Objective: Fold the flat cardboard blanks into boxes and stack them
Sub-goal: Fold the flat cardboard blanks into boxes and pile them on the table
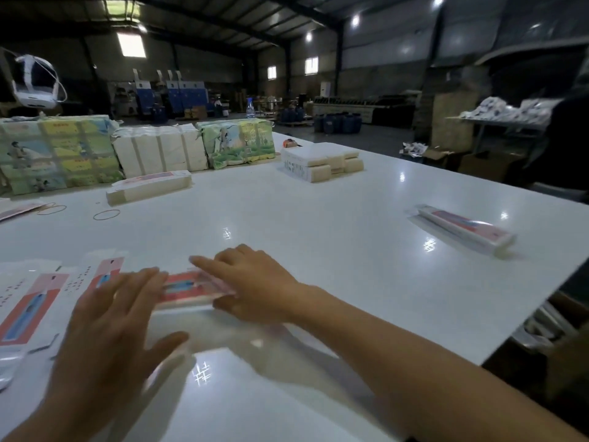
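- Right hand [255,279], centre of frame: fingers mostly straight and close together, index pointing to the left, palm down on the right end of a red-and-white cardboard blank [188,290]. Thumb lies at the near edge of the blank; whether it pinches the edge I cannot tell, the pic is blurred there.
- Left hand [108,317], lower left: fingers spread wide and straight, thumb far out to the right. Fingertips reach the left end of the same blank; touching or just above it, cannot tell (motion blur).
- The blank lies flat on the white table [318,224], between both hands, approx. lower centre of frame.
- Left of the hands, at the left edge: more flat blanks [35,301], red/pink w/ blue print, spread side by side, overlapping.
- Mid left: one long folded box [149,186] lying on the table; near it, rubber bands [106,214].
- Right side: another long box [465,229], lying diagonal, well apart from the hands.
- Upper left, back of table: wrapped bundles [57,151] w/ green-yellow print, and white packs between them.
- Upper centre: low white stack [322,161].
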`<act>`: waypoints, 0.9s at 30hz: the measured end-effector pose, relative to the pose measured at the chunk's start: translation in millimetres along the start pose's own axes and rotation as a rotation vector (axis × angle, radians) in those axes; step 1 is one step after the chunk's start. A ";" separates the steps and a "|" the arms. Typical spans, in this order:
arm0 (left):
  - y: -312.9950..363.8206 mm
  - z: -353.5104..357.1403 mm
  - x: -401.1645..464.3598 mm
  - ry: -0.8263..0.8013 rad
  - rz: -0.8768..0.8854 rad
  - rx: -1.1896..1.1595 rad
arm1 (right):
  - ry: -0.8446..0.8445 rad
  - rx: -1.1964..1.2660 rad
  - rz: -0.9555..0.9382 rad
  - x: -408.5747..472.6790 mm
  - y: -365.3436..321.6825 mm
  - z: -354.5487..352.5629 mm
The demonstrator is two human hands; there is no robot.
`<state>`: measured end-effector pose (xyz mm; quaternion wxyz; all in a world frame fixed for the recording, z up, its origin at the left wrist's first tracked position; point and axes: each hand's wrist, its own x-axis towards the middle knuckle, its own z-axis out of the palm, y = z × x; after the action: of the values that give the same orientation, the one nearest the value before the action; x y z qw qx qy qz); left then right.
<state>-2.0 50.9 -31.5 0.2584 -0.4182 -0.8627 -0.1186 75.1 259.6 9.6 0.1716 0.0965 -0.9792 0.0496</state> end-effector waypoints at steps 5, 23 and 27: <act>5.0 17.2 -2.9 0.077 -0.021 -0.104 | 0.311 -0.043 0.458 -42.7 119.8 -62.9; 0.6 31.6 -0.9 -0.160 -0.115 -0.266 | 0.153 -0.423 1.301 -200.3 267.9 -101.0; 8.7 26.4 3.4 -0.151 -0.107 -0.236 | 0.311 -0.281 0.911 -113.9 199.0 -103.5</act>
<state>-6.1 69.7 -52.0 0.1349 -0.4068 -0.8808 -0.2011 173.0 487.1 54.4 0.2876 -0.3734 -0.8819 0.0011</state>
